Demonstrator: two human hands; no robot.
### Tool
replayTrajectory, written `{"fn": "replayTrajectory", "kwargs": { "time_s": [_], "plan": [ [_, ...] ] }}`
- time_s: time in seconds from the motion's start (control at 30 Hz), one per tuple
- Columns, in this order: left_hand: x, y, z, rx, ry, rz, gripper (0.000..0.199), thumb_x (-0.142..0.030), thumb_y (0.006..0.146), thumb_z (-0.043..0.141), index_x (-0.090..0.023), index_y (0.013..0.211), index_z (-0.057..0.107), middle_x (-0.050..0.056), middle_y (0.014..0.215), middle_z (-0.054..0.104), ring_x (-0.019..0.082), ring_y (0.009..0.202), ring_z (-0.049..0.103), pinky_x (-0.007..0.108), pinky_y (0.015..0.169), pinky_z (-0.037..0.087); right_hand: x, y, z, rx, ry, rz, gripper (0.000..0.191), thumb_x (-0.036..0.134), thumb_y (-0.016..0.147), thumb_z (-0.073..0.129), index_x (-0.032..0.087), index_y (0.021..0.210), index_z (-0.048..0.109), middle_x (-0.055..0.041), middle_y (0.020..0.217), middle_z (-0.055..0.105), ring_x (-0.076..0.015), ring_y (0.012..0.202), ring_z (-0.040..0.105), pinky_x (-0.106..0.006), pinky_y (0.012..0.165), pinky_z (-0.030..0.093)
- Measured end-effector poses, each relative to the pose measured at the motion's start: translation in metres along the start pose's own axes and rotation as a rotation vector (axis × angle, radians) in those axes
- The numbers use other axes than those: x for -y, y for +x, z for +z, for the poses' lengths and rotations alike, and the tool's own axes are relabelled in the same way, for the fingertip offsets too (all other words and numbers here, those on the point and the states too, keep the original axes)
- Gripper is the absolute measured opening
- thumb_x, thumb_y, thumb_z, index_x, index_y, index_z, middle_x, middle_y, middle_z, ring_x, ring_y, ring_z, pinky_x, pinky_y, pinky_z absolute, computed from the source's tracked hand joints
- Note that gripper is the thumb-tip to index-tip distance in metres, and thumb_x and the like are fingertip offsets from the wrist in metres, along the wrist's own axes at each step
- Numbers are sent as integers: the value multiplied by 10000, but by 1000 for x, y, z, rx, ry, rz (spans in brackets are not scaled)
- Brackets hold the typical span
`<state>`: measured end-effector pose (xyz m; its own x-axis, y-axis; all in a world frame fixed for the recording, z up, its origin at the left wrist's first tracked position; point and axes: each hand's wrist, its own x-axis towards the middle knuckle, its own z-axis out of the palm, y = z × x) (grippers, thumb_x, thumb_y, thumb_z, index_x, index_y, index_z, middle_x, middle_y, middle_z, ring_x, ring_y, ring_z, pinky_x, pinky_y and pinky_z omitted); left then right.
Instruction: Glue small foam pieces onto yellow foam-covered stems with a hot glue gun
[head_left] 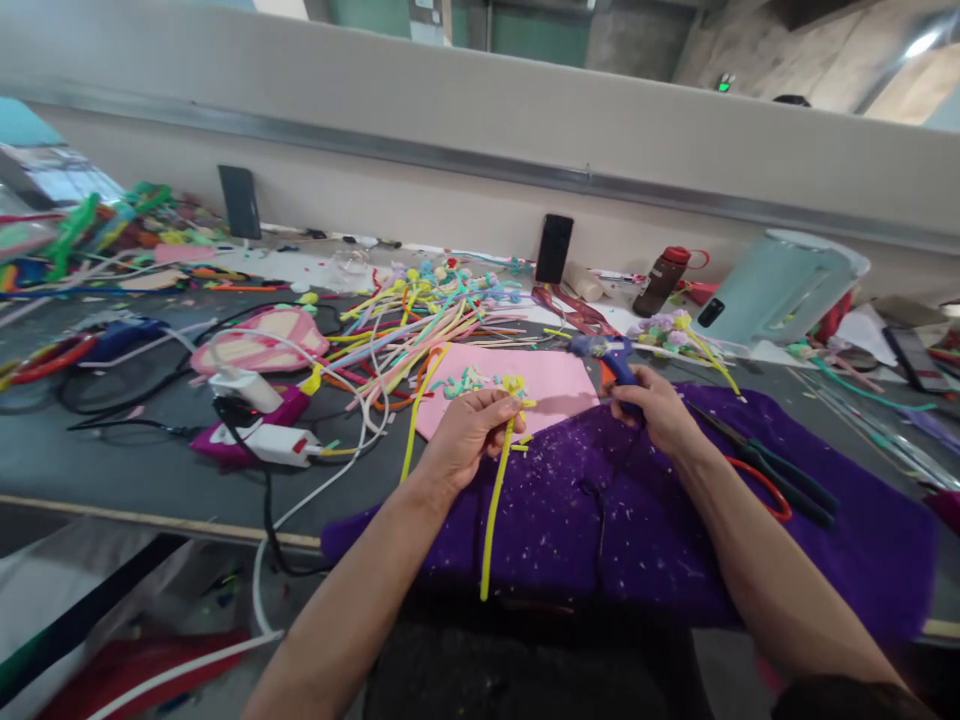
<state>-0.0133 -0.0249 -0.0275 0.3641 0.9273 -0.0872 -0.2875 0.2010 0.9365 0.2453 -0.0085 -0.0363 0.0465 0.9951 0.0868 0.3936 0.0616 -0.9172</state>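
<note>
My left hand [480, 432] pinches a yellow fuzzy stem [493, 520] whose top is bunched into small yellow loops; its long end hangs down over a purple cloth [547, 510]. To the right, my right hand [649, 402] is wrapped round the handle of a blue glue gun [619, 362], its nozzle pointing left. Behind my left hand lies a pink sheet [555, 375] with small teal and yellow pieces on it. Another yellow stem [415, 430] lies at the sheet's left edge.
Colourful stems [427, 325] are heaped behind the sheet. Left are a white power strip [274, 443] and cables. Pliers [780, 470] lie on the cloth at right. Behind stand a phone [553, 248], a brown bottle [661, 280] and a pale blue container [784, 285].
</note>
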Motion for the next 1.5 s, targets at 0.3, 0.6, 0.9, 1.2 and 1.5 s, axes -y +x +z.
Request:
{"fn": "replayTrajectory", "kwargs": {
  "time_s": [0.3, 0.6, 0.9, 1.2, 1.5],
  "plan": [
    [3, 2, -2, -105, 6, 59, 276, -378, 693, 648, -119, 634, 572, -44, 465, 505, 2, 336, 338, 137, 327, 212, 43, -34, 19, 14, 510, -136, 313, 236, 737, 477, 169, 1032, 557, 12, 627, 473, -104, 499, 432, -243, 456, 332],
    [6, 3, -5, -178, 51, 124, 278, -395, 689, 650, -128, 653, 583, -34, 492, 545, 4, 336, 361, 135, 330, 248, 42, -51, 32, 219, 602, -78, 232, 205, 672, 663, 200, 833, 496, -38, 804, 642, -150, 547, 582, -241, 426, 391],
    [7, 3, -6, -205, 37, 151, 261, -377, 679, 664, -132, 658, 577, -15, 578, 607, 0, 368, 385, 125, 346, 267, 48, -54, 26, 346, 690, -33, 516, 236, 605, 612, 161, 1108, 524, 6, 660, 475, -97, 513, 403, -237, 458, 283],
    [4, 2, -5, -230, 64, 172, 268, -378, 678, 662, -123, 645, 587, -7, 558, 593, 7, 364, 379, 133, 341, 278, 53, -56, 27, 333, 715, 51, 271, 297, 682, 573, 147, 907, 589, -37, 728, 544, -107, 509, 439, -262, 493, 346],
    [6, 1, -7, -220, 70, 226, 264, -372, 690, 651, -125, 642, 573, 1, 559, 593, 6, 360, 371, 124, 339, 259, 43, -59, 34, 135, 484, -128, 195, 234, 720, 633, 160, 890, 572, -32, 735, 653, -96, 497, 516, -243, 522, 398]
  ]
}}
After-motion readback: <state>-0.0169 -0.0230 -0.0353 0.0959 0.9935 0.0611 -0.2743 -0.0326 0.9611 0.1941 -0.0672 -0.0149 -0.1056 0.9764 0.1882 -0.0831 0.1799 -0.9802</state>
